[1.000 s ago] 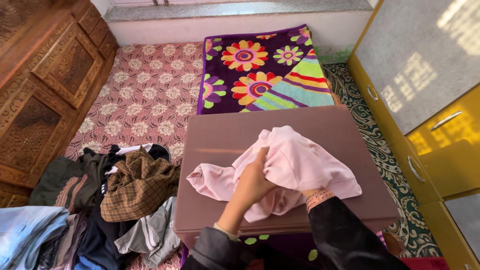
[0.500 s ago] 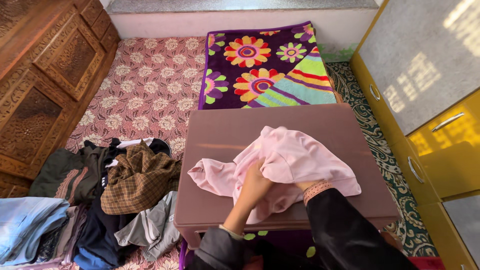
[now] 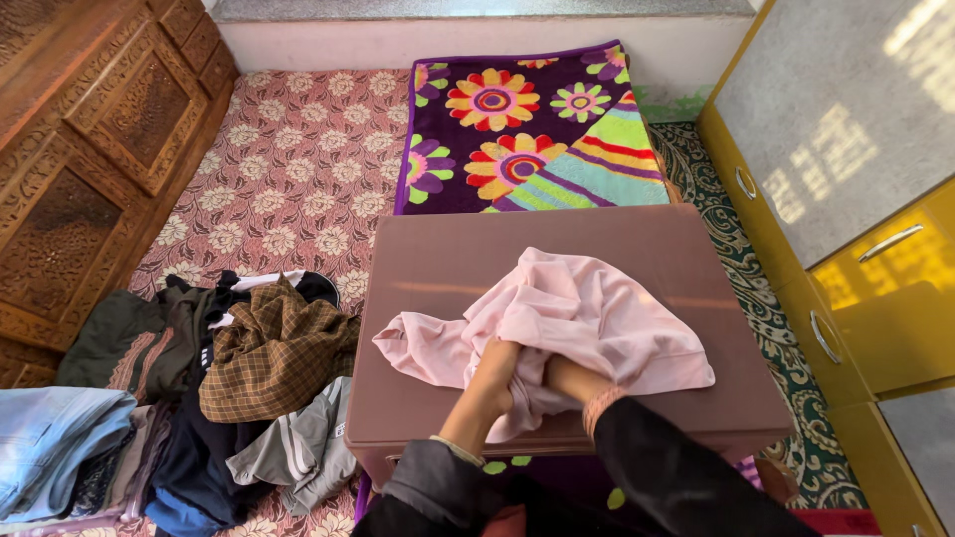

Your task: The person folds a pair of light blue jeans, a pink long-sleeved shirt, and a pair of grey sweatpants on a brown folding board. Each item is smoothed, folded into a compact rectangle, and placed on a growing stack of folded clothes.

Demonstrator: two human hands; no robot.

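A low mauve table (image 3: 438, 268) carries a crumpled pale pink garment (image 3: 587, 318) across its near half (the far half is bare). The table stands on a floral mattress cover (image 3: 298, 169), where a heap of clothes (image 3: 249, 388) lies beside a flower-patterned blanket (image 3: 527, 129).

A carved wooden cabinet (image 3: 90, 149) fills the upper left of the frame. Beside it, a pink floral mat (image 3: 298, 169) covers the floor through the upper middle. A purple blanket with bright flowers and stripes (image 3: 527, 129) lies at the top centre, touching the mat's right edge. At the lower left sits a heap of clothes: a brown plaid shirt (image 3: 274, 363) on top, a dark jacket (image 3: 129, 343) to its left, a grey striped garment (image 3: 298, 447) below, and folded blue jeans (image 3: 50, 438) at the far left edge. Yellow cupboards with grey panels and metal handles (image 3: 856, 199) stand along the right side, with a green patterned carpet (image 3: 766, 298) running at their foot.
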